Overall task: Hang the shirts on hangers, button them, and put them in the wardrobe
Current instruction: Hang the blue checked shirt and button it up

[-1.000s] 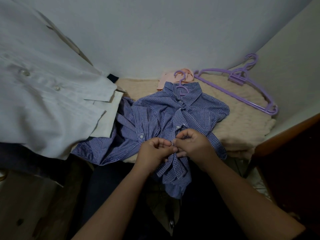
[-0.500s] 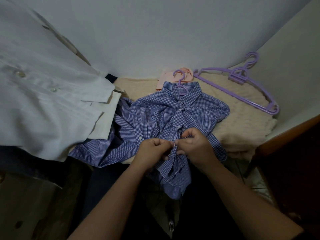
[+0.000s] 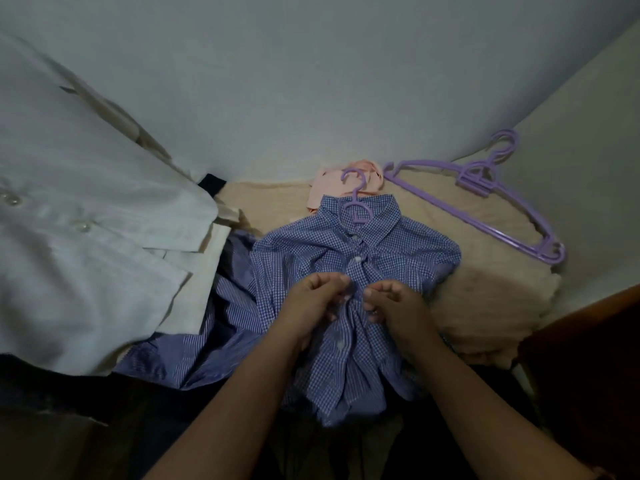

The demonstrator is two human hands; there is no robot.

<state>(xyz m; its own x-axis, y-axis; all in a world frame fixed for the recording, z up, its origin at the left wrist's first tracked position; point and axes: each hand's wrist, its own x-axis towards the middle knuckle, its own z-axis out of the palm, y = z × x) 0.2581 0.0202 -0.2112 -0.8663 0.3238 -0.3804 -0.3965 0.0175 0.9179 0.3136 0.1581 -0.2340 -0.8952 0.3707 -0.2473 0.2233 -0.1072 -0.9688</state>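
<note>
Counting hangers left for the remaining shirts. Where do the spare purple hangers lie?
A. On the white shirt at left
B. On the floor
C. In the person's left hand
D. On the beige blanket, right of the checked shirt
D: the spare purple hangers rest on the beige blanket, right of the blue checked shirt.

I see a beige knitted blanket (image 3: 491, 292) spread under everything, a pale bare wall (image 3: 311, 81) behind it, and a dark wooden edge (image 3: 588, 306) at my right
</note>
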